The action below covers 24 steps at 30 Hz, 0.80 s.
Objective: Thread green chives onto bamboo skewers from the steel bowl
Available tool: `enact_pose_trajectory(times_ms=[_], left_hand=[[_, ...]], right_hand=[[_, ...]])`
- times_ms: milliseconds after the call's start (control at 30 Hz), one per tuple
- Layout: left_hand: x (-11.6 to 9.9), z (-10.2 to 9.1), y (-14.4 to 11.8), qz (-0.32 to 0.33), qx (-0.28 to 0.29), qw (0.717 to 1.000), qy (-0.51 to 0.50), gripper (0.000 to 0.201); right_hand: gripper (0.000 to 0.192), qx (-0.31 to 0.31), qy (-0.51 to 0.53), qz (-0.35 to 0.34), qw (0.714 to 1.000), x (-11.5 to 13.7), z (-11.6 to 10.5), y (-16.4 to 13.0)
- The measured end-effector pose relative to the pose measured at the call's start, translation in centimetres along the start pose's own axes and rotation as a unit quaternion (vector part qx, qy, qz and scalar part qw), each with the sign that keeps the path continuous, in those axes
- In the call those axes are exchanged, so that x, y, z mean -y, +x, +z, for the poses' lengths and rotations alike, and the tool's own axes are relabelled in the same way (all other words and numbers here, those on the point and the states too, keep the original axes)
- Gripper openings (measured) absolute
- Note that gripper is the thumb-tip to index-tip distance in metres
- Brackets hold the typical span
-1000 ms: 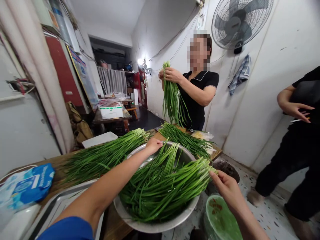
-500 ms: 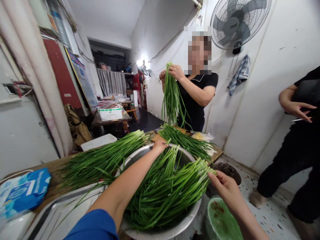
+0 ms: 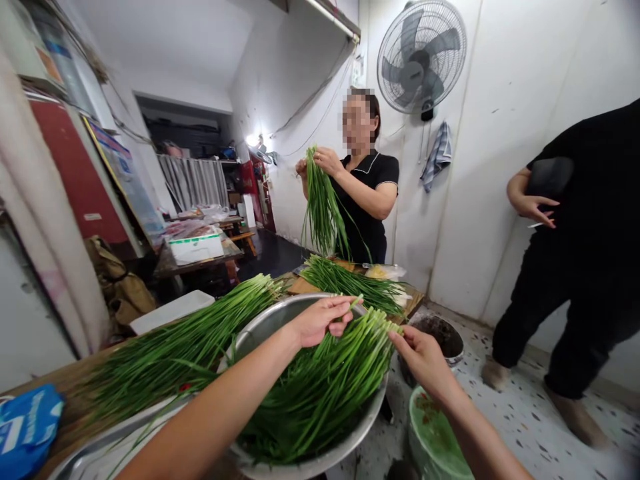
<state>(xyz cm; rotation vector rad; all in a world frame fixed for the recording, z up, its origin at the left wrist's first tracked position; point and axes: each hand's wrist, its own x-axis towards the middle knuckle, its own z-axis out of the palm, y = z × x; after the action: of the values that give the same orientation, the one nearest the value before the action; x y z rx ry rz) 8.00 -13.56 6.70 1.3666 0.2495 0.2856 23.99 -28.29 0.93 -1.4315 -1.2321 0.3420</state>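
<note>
A big metal bowl (image 3: 263, 321) on the wooden table holds a thick heap of green chives (image 3: 320, 393), their cut ends pointing right. My left hand (image 3: 320, 319) pinches a few chive stalks at the heap's top end. My right hand (image 3: 423, 357) touches the cut ends at the bowl's right rim, fingers around some stalks. A second pile of chives (image 3: 170, 353) lies on the table left of the bowl, and a third pile (image 3: 350, 283) lies behind it.
Across the table a person in a black shirt holds up a chive bunch (image 3: 323, 207). Another person in black (image 3: 580, 253) stands at right. A green bucket (image 3: 435, 437) and a dark basin (image 3: 440, 333) sit on the floor. A metal tray (image 3: 95, 450) and blue packet (image 3: 25, 430) lie left.
My left hand has come back from the bowl's far rim and gripped stalks at the heap's end. The view shifted right and tilted up. My right hand stayed at the cut ends.
</note>
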Motion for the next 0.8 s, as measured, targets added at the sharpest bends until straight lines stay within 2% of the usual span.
enact_pose_trajectory(times_ms=[133, 300, 600, 800], left_hand=[[0.4, 0.4, 0.4, -0.016, -0.003, 0.999, -0.037, 0.038], [0.6, 0.6, 0.6, -0.028, -0.012, 0.999, -0.023, 0.029], [1.0, 1.0, 0.9, 0.019, -0.083, 0.995, 0.043, 0.028], [1.1, 1.2, 1.0, 0.015, -0.091, 0.995, 0.038, 0.029]], right_hand=[[0.040, -0.007, -0.001, -0.003, 1.000, 0.2, -0.2, -0.2], [0.039, -0.001, 0.001, -0.003, 1.000, -0.5, -0.2, 0.0], [0.039, 0.018, -0.019, 0.014, 1.000, -1.1, 0.0, 0.1], [0.037, 0.020, -0.012, 0.008, 1.000, -0.9, -0.1, 0.1]])
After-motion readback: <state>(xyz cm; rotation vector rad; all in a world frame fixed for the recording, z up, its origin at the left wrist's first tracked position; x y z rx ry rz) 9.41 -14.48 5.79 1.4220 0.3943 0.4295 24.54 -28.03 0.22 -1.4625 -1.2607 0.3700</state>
